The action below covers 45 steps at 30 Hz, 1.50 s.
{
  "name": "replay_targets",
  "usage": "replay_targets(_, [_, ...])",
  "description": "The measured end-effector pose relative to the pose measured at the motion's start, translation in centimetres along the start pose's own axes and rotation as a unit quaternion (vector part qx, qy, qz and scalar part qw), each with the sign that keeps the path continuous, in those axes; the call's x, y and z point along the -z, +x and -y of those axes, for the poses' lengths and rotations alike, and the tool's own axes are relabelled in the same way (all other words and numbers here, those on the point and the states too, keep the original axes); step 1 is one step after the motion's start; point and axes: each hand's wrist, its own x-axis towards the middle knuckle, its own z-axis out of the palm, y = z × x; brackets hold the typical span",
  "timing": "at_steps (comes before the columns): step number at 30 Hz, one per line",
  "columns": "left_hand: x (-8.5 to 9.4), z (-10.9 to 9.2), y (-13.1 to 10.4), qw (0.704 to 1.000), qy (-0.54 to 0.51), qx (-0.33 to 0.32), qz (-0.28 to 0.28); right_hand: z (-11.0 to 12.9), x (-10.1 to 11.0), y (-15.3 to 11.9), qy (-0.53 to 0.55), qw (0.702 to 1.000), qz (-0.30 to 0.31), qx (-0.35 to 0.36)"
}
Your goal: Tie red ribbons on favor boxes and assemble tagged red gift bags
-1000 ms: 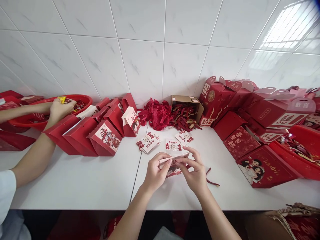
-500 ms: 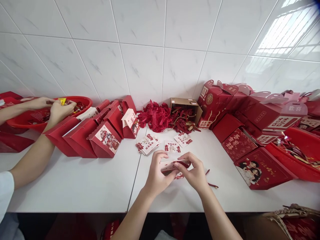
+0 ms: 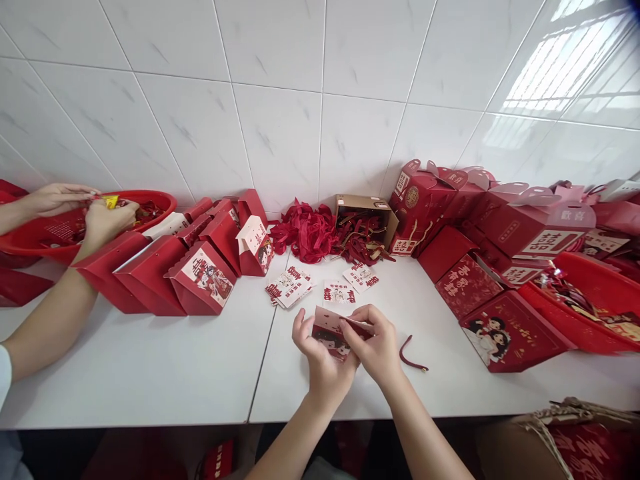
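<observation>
In front of me is a small red-and-cream paper gift box with a printed figure on its side. My left hand cradles it from below and the left, thumb and fingers around it. At the box's upper right edge, my right hand pinches the card between thumb and fingers; whether a strap is also in that pinch I cannot tell. On the table to the right lies a dark red strap with a gold-coloured tip. Printed white cards are spread just beyond my hands.
Red ribbons are heaped by the wall beside an open cardboard box of straps. Red gift boxes line the left; more boxes and a red basket stand right. A co-worker's hands hold a yellow packet.
My left hand's fingers have opened out more around the small box, which now shows its printed side. My right hand has shifted along its upper edge. The view has turned slightly.
</observation>
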Motion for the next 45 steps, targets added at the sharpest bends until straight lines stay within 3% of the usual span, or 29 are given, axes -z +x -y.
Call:
replay_targets(8, [-0.7,0.4,-2.4,0.991,0.128,0.031,-0.023,0.1,-0.2,0.1,0.009,1.000,-0.007,-0.024])
replay_targets(15, [-0.2,0.1,-1.5,0.992,0.069,0.108,0.002,-0.3,-0.2,0.4,0.021,0.999,-0.029,-0.033])
replay_targets(22, [-0.5,-0.6,-0.6,0.963,-0.052,0.260,0.043,-0.1,-0.2,0.3,0.020,0.999,-0.023,-0.044])
replay_targets(26, [0.2,-0.6,0.3,0.972,-0.033,0.225,0.059,-0.1,-0.1,0.3,0.011,0.999,-0.028,-0.037])
replay_targets(29, [1.8,-0.1,1.7,0.982,0.005,0.176,0.070,-0.2,0.0,0.3,0.005,0.999,-0.032,-0.016])
replay_targets(32, [3.9,0.2,3.5,0.987,0.086,0.064,0.119,-0.6,0.3,0.1,0.003,1.000,-0.026,0.012])
replay_targets(35, [6.0,-0.4,5.0,0.968,0.138,-0.025,0.206,-1.0,0.6,-0.3,0.002,0.999,-0.016,0.049])
replay_targets(39, [8.2,-1.8,5.9,0.942,0.153,-0.024,0.296,-1.4,1.2,-1.2,0.009,0.993,0.002,0.115])
replay_targets(45, [10.9,-3.5,5.8,0.875,0.182,0.073,0.443,-1.4,2.4,-2.3,0.025,0.984,0.021,0.174])
